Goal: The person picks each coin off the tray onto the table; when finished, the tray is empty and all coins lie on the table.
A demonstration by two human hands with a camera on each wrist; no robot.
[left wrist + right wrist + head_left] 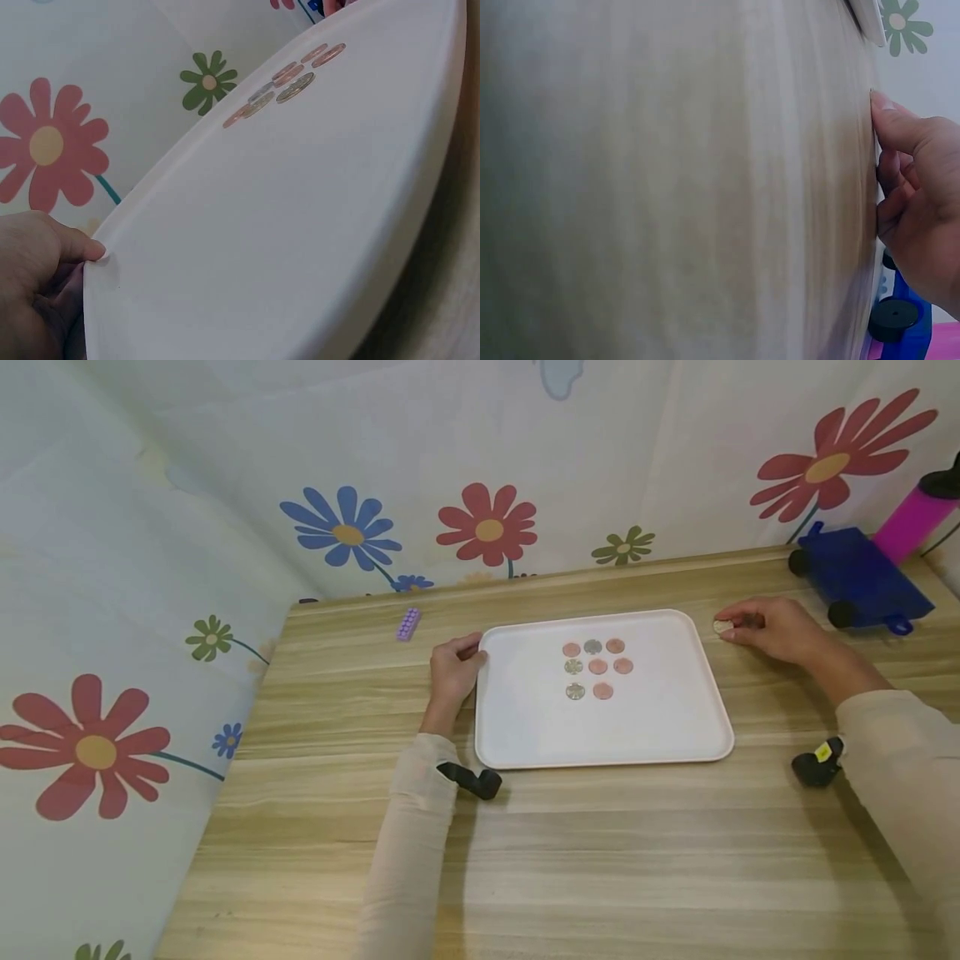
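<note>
Your hands are well apart, at opposite sides of a white tray [660, 727] lying on the wood-grained bench [315, 793]. Your left hand [453, 672] grips the tray at its left edge, thumb over the rim. Your right hand [780, 628] pinches a single coin [723, 626] between thumb and fingers, just outside the tray's right side; the raised rim lies between this coin and the others. Eight further coins [597, 667], some copper-coloured and some silvery or yellowish, rest inside the tray in rows of three, three and two, towards its far side. Surroundings: a dark blue cart [873, 578] with black wheels stands near your right hand, on its outer side, and a pink bottle [911, 522] with a black top adjoins it, partly cut off by the edge of the head view. A purple studded brick [408, 624] lies on the bench beyond your left hand, apart from the tray. Behind the bench hangs a pale sheet [555, 493] printed with large flowers.
</note>
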